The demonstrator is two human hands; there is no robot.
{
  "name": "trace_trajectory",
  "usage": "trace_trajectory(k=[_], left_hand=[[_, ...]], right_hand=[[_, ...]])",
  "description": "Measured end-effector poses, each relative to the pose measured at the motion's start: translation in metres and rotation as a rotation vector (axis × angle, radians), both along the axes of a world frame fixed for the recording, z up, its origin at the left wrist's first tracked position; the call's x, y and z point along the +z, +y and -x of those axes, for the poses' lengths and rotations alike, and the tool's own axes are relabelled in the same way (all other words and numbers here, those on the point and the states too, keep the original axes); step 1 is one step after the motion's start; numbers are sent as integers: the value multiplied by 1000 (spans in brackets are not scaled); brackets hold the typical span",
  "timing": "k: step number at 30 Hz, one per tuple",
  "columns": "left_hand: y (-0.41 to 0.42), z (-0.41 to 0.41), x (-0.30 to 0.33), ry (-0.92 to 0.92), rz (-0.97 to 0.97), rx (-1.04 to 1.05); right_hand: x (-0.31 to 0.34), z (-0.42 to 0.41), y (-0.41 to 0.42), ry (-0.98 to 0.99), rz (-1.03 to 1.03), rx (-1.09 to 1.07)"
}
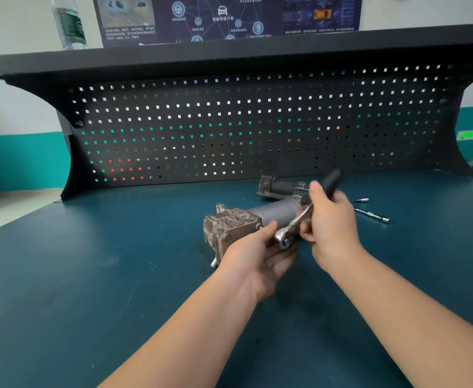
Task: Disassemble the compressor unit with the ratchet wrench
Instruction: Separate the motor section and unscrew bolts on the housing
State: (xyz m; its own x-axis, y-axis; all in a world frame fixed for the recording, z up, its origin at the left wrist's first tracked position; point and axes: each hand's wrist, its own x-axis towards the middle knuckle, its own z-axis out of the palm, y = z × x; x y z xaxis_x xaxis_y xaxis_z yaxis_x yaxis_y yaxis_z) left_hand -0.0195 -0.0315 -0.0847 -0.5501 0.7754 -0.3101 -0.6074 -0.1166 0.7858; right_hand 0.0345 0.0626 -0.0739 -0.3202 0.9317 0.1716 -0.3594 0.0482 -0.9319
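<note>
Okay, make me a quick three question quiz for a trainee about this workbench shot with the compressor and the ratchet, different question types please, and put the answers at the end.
1. True or false: the ratchet wrench lies untouched on the bench.
2. Which hand grips the wrench's black handle? A) left hand B) right hand C) neither
3. Fill in: the extension bar lies on the bench to the ____ of the compressor unit.

Key
1. False: the right hand holds it, head down by the left hand.
2. B
3. right
</note>
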Motion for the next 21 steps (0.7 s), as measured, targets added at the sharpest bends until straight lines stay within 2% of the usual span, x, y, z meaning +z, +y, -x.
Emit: trace_trajectory(k=[2,3,4,5,6,9,10,11,12,13,15,18,19,21], left_hand=[[0,-1,0,5,5,-8],[0,-1,0,6,8,-5],[0,-1,0,6,10,-2],[0,-1,0,10,11,0],[0,0,0,15,13,0],[-1,0,1,22,9,-23],[-2,-1,1,19,4,-33],[-2,0,1,10,0,-37],[-3,0,2,1,-3,-35],[-3,0,2,-5,-7,-32],[-3,1,3,-4,-5,-29],[-1,1,3,-6,12,-25],[0,2,2,-2,17,-27],[0,2,1,12,31,-34]], right_hand=[[-6,0,3,79,441,135],[-9,1,3,116,531,153],[-9,3,1,133,535,145],[-8,3,0,135,442,117],[-6,3,-1,117,252,72],[5,-5,-13,-38,-611,-23],[4,-7,-17,-72,-829,-7],[2,-8,-21,-88,-961,-1],[0,-8,-23,-94,-995,-18],[0,-6,-22,-99,-941,-57],[1,-1,-14,-107,-611,-120],[-1,1,1,-17,189,32],[-5,1,2,39,387,106],[-11,2,1,99,537,164]])
